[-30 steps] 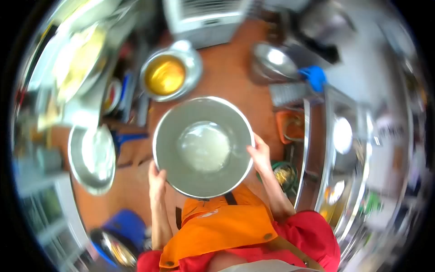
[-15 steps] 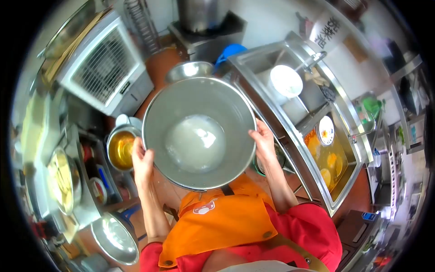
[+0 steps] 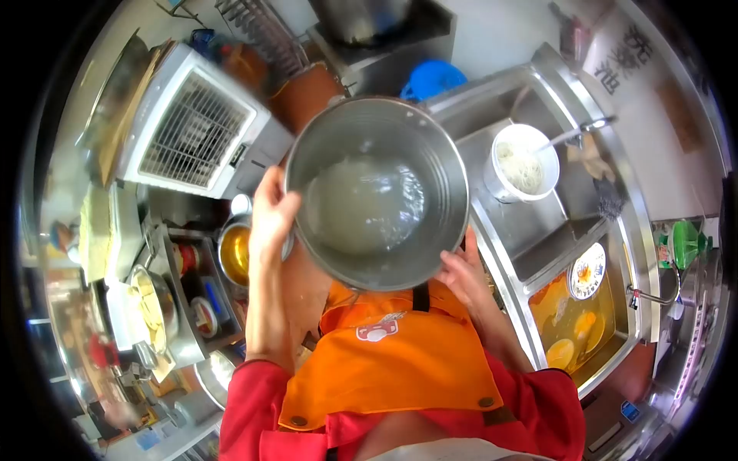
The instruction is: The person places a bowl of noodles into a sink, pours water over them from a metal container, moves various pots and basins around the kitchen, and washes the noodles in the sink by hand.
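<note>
A large round metal pot (image 3: 380, 261) is held up in front of my orange apron, its mouth facing me. Slightly cloudy liquid (image 3: 346, 203) lies in its bottom, with bright reflections and ripples at the right. My left hand (image 3: 270, 207) grips the rim on the left side, thumb toward the inside. At the lower right of the rim is my right hand (image 3: 463, 273), its fingers closed on the edge and partly hidden by the pot. Right of the pot, a white bucket (image 3: 501, 173) with pale thin strands stands in the sink.
The steel two-basin sink (image 3: 503, 261) runs along my right; its nearer basin holds yellowish water and a patterned bowl (image 3: 586, 273). A blue basin (image 3: 434, 79) sits beyond. At left are an air cooler (image 3: 196, 131), a pot of yellow liquid (image 3: 234, 253) and a shelf unit (image 3: 184, 296).
The view has turned, so the sink sits further right. The pot has tilted and moved up and right, its liquid now rippling. My right hand has moved lower around the rim.
</note>
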Available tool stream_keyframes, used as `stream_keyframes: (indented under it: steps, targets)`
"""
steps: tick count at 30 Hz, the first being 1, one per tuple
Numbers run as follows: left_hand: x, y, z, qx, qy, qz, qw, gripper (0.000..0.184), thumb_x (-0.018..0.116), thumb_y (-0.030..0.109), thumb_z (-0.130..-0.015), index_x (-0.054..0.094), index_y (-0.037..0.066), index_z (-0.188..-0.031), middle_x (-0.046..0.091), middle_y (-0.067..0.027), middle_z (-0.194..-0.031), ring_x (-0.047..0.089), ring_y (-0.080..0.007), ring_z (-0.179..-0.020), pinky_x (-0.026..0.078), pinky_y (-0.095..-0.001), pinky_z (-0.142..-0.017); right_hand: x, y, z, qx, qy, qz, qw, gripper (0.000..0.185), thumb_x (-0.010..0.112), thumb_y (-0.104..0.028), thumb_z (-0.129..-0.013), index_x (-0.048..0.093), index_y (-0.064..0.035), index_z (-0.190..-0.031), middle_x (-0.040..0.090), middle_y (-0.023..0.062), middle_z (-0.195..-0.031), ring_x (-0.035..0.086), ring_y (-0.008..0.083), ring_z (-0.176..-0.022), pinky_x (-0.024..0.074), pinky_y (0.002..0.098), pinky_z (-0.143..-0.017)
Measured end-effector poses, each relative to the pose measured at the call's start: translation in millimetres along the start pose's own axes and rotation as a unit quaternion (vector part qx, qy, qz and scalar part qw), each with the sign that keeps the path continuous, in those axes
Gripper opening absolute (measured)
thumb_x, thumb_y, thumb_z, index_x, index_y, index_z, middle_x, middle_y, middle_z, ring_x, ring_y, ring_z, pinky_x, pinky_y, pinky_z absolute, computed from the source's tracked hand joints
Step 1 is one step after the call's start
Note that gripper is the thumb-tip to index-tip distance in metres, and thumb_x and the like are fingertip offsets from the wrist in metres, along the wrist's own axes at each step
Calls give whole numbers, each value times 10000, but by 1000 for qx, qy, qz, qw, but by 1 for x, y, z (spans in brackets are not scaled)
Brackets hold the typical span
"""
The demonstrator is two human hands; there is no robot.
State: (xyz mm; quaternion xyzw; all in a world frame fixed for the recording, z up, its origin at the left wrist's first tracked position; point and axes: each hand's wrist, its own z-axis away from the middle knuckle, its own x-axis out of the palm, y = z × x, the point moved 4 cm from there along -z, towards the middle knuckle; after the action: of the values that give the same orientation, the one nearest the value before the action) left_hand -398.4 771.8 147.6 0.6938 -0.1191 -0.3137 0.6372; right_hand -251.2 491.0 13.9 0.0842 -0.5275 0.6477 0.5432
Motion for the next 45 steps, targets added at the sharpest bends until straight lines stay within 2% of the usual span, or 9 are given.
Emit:
stream_keyframes:
  steps: [5, 15, 17, 22, 29, 32, 35, 38, 45]
  targets:
    - [28, 25, -80, 67, -53, -86, 993, 103, 503, 7, -735, 426, 74, -736, 367, 43, -694, 325, -53, -651, 272, -215, -564, -4, 3, -60, -15, 35, -95, 995, 736, 434, 57, -888, 83, -221, -1471, 423, 143, -1319, 521, 272, -1135, 512, 452, -866]
    - [66, 38, -208, 160, -190, -164, 955, 162, 552, 40, -743, 399, 68, -698, 346, 41, -660, 322, -56, -631, 290, -222, -548, 32, 16, -148, -132, 111, -175, 969, 608, 441, 9, -902, 171, -160, -1420, 383, 120, -1350, 475, 261, -1178, 491, 453, -891]
    - [74, 37, -233, 208, -186, -189, 941, 219, 602, 160, -708, 418, 42, -689, 428, -42, -593, 385, -120, -581, 365, -295, -515, 28, 15, -163, -132, 126, -178, 967, 562, 427, 7, -903, 195, -136, -1395, 389, 118, -1341, 478, 256, -1172, 493, 446, -893]
    - [104, 74, -231, 210, -211, -238, 925, 220, 604, 128, -742, 410, 39, -686, 373, -2, -615, 359, -95, -607, 347, -259, -546, 25, 3, -182, -116, 122, -175, 970, 535, 412, 18, -897, 215, -107, -1379, 412, 129, -1312, 503, 267, -1143, 514, 442, -860]
    - [155, 98, -225, 258, -205, -306, 893, 294, 617, 196, -743, 393, 17, -679, 398, -74, -581, 380, -135, -580, 375, -302, -534, -7, -1, -192, -73, 128, -240, 960, 527, 381, 51, -876, 234, -80, -1364, 434, 153, -1284, 537, 286, -1097, 530, 447, -842]
    - [169, 99, -225, 239, -200, -335, 889, 330, 625, 278, -723, 433, 10, -695, 532, -181, -612, 505, -281, -574, 438, -400, -584, -24, -1, -201, -75, 98, -254, 959, 529, 370, 67, -865, 242, -69, -1360, 442, 155, -1276, 543, 290, -1087, 534, 445, -836]
    - [181, 103, -220, 241, -194, -340, 888, 346, 631, 295, -729, 443, 6, -698, 544, -196, -617, 527, -311, -579, 444, -409, -592, -33, -7, -201, -71, 83, -259, 960, 522, 362, 78, -858, 261, -58, -1352, 451, 156, -1267, 546, 292, -1080, 540, 438, -826]
    - [192, 104, -212, 268, -185, -341, 882, 323, 630, 239, -765, 418, 6, -692, 446, -131, -575, 417, -203, -548, 406, -344, -546, -40, -11, -201, -66, 70, -263, 960, 529, 352, 98, -845, 274, -41, -1349, 441, 190, -1284, 528, 324, -1117, 521, 456, -883]
    - [216, 110, -206, 284, -167, -364, 871, 369, 639, 295, -786, 438, -2, -702, 482, -178, -585, 470, -307, -543, 426, -378, -562, -48, -21, -201, -32, 100, -258, 960, 464, 356, 99, -839, 333, -23, -1285, 481, 191, -1177, 550, 340, -1044, 525, 508, -871]
